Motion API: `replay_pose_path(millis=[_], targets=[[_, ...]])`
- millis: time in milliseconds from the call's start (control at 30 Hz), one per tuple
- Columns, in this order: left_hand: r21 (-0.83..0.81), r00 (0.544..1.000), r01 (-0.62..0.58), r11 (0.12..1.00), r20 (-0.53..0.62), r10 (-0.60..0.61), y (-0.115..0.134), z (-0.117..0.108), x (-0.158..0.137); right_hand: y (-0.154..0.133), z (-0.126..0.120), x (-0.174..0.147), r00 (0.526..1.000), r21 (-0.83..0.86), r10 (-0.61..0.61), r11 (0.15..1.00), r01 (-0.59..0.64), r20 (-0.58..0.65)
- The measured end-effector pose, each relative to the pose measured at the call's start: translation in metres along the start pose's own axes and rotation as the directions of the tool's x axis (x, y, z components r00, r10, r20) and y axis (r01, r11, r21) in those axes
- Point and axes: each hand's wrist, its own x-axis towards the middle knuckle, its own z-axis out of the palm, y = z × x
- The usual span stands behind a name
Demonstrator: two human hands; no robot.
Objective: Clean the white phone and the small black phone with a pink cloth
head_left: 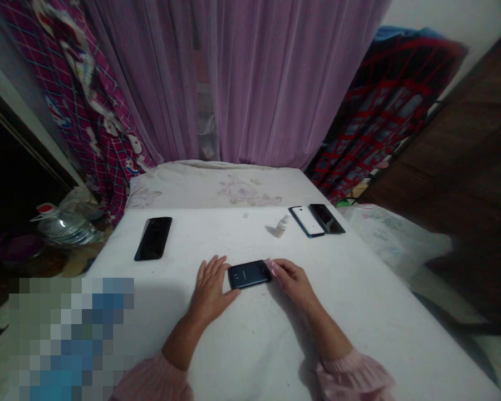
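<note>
A dark blue smartphone [250, 274] lies on the white-covered table in front of me, turned sideways. My left hand [211, 289] steadies its left end, thumb at the near corner and a finger at the far edge, the other fingers stretched over the cloth. At the phone's right end, my right hand [292, 278] pinches a small pink cloth [269, 263] between thumb and fingers. Most of that cloth is hidden by the fingers. It appears to touch the phone's right edge. A small clear bottle [282, 225] stands beyond my right hand.
A black phone [153, 238] lies at the left. On the right are a white-backed phone [307, 221] and a dark phone [327, 218], side by side. A small pale piece [245, 215] lies near the middle. Purple curtains [259, 83] hang behind the table [242, 345].
</note>
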Motion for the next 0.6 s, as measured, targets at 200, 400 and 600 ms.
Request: replay_pose_path(millis=[200,400,600], targets=[[0.008,1.000,-0.016,1.000,0.007,0.016,-0.001,0.000,-0.001,-0.003,0.020,0.003,0.998,-0.181,-0.029,0.983,0.020,-0.049],[0.027,1.000,-0.019,0.999,-0.015,0.019,-0.001,0.001,-0.002,0.010,0.013,0.007,0.966,-0.467,-0.252,0.861,0.199,-0.053],[0.050,0.999,-0.029,0.998,0.042,0.027,0.009,-0.001,0.000,0.007,0.013,0.003,0.929,-0.510,-0.365,0.790,0.341,0.057]])
